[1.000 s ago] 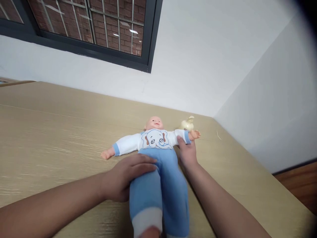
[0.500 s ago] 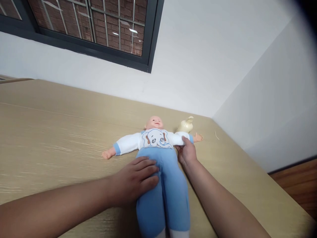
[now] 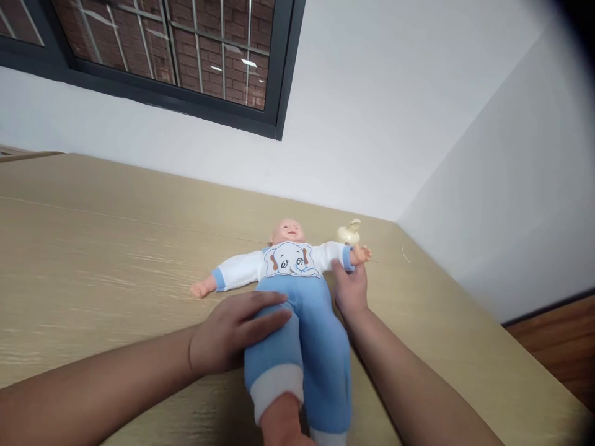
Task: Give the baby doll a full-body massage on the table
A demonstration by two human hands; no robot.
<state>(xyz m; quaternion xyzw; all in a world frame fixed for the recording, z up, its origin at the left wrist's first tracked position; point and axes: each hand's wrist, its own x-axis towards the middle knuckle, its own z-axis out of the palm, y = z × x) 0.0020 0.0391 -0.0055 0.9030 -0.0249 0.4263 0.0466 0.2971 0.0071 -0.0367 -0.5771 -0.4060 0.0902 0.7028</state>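
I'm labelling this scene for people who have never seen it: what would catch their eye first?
Probably the doll, on its back at the centre of the pale table, with a big elephant patch on its chest. Next, the person's left hand on one blue-trousered leg and right hand at a white sleeve.

view: head | faces: forward, down | near: tabletop (image 3: 116, 248) | beyond: window (image 3: 199, 56), wall (image 3: 353, 111)
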